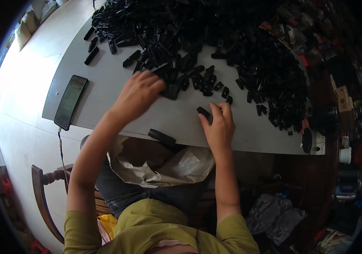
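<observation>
A big heap of small black plastic parts (164,25) covers the far side of the grey table (117,97). At its near edge my left hand (142,94) reaches in with curled fingers, its fingertips hidden among the parts. A black flat piece (171,91) lies beside that hand. Nearer the front edge, my right hand (220,125) pinches a short black plastic part (203,111) between thumb and fingers, low over the tabletop. A longer black piece (162,136) rests at the table's front edge, above an open sack (181,171) on my lap.
A phone (70,101) with a cable lies on the table's left side. A wooden chair arm (41,199) stands at lower left. At right are a socket strip (320,144) and crowded shelves. Grey patterned cloth (274,216) lies at lower right.
</observation>
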Demonstrator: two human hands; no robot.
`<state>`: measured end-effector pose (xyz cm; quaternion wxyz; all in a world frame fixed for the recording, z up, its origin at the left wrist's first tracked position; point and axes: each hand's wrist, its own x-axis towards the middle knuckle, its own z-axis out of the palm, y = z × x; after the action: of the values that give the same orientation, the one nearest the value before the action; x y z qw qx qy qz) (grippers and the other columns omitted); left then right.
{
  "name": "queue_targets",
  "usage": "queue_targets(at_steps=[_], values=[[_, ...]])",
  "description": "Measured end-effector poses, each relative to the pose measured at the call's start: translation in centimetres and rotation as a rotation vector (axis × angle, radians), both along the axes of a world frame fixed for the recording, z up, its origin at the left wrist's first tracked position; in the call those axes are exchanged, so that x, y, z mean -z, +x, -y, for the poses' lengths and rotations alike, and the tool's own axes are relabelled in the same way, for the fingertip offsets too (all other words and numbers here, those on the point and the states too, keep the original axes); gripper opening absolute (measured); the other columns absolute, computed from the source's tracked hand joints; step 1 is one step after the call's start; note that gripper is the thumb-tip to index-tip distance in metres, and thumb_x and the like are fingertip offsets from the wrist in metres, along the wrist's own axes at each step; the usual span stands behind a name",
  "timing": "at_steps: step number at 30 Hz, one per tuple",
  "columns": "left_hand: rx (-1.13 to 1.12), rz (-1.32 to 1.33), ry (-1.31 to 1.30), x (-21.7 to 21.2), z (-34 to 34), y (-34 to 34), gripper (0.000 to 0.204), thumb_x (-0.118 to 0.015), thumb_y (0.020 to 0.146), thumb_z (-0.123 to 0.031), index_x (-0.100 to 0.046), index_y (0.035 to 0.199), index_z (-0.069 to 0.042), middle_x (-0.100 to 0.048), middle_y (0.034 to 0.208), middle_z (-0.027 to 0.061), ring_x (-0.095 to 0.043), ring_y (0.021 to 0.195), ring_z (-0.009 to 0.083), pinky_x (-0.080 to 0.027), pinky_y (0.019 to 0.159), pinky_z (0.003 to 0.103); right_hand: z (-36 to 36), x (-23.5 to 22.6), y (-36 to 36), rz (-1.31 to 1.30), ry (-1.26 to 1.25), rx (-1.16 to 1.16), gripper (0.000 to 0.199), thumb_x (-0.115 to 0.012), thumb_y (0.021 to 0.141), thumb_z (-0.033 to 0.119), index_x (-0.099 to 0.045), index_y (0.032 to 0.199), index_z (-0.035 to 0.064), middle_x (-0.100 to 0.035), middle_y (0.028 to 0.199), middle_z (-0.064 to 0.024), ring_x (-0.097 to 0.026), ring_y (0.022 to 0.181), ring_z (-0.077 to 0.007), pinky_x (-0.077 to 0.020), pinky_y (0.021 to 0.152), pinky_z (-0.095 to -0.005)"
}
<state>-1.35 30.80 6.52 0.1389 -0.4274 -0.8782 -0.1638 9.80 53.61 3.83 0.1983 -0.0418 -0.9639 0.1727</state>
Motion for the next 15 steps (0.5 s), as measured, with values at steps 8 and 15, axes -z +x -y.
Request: queue_targets(at_steps=[8, 15], values=[[0.12, 0.366, 0.187, 3.0, 0.3, 4.1, 0.023, -0.072, 0.073, -0.009, -0.061, 0.094, -0.005, -0.06, 0.092, 0.0096, -0.057, 0.09, 0.0307, -0.047, 0.078, 0.039, -0.1, -2.4, -0.6, 0.479, -0.178, -0.041, 0.035, -0.07, 0.083, 0.019, -0.064, 0.113, 0.0034, -0.062, 0.104, -0.0102, -0.065, 0.086, -0.0268, -0.0515, 0.071, -0.0369], [0.08, 0.511, 0.37, 3.8, 1.2, 4.2, 0.025, -0.072, 0.073, -0.003, -0.062, 0.095, -0.003, -0.06, 0.092, 0.012, -0.059, 0.088, 0.0312, -0.049, 0.078, 0.038, -1.3, -0.8, -2.0, 0.112, -0.223, -0.382, 0.031, -0.068, 0.081, 0.004, -0.065, 0.112, 0.0029, -0.062, 0.094, -0.0077, -0.064, 0.075, -0.0239, -0.0519, 0.071, -0.0345]])
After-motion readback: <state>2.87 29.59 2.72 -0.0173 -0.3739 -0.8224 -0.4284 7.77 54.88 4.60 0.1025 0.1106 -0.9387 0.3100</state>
